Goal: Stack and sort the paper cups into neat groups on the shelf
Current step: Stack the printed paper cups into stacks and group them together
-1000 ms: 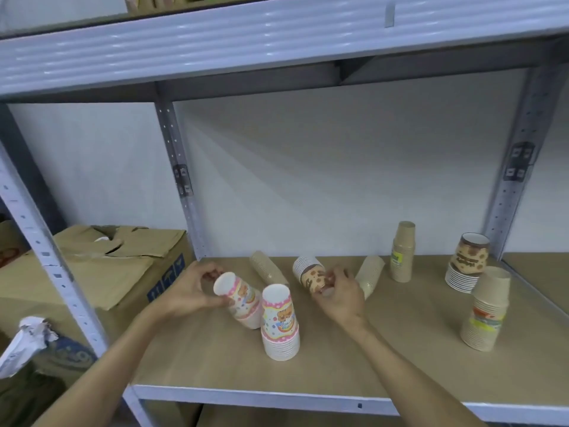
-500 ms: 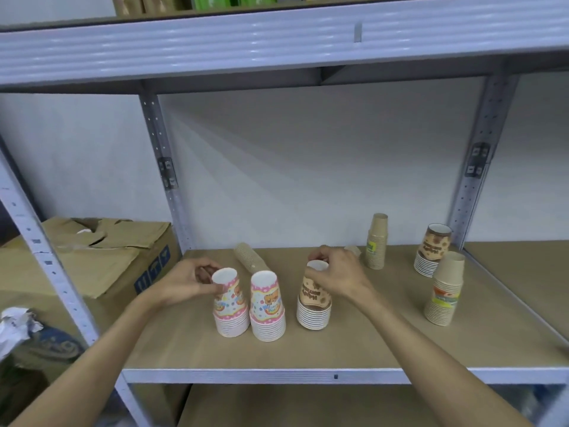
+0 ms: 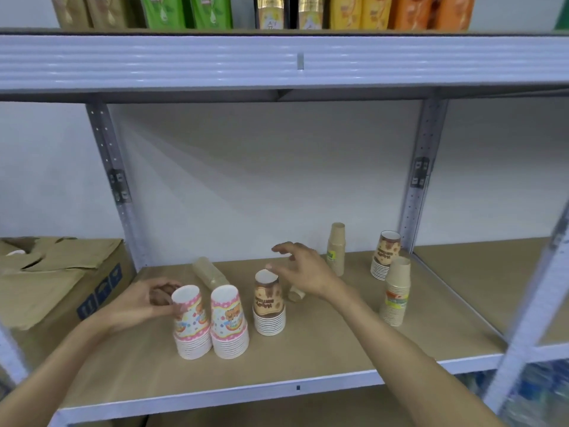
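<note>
On the brown shelf board [image 3: 314, 362] two upside-down pink cartoon cup stacks stand side by side: the left pink stack [image 3: 189, 325] and the right pink stack [image 3: 229, 325]. My left hand [image 3: 144, 305] grips the top of the left one. Just to the right stands a brown-patterned stack [image 3: 268, 306]. My right hand [image 3: 303, 272] hovers above and behind it with fingers spread, holding nothing. A kraft stack [image 3: 210, 272] lies on its side behind the pink stacks. Another lying kraft stack [image 3: 296, 294] is mostly hidden under my right wrist.
At the back right stand a plain kraft stack [image 3: 336, 249], a second brown-patterned stack [image 3: 385, 258] and a labelled kraft stack [image 3: 397, 292]. A cardboard box [image 3: 55, 278] sits left of the upright post [image 3: 118, 186]. Coloured packets [image 3: 308, 10] fill the upper shelf.
My right hand has let go of the brown-patterned stack and lifted off it, fingers spreading. My left hand stays on the left pink stack. The view has tilted upward.
</note>
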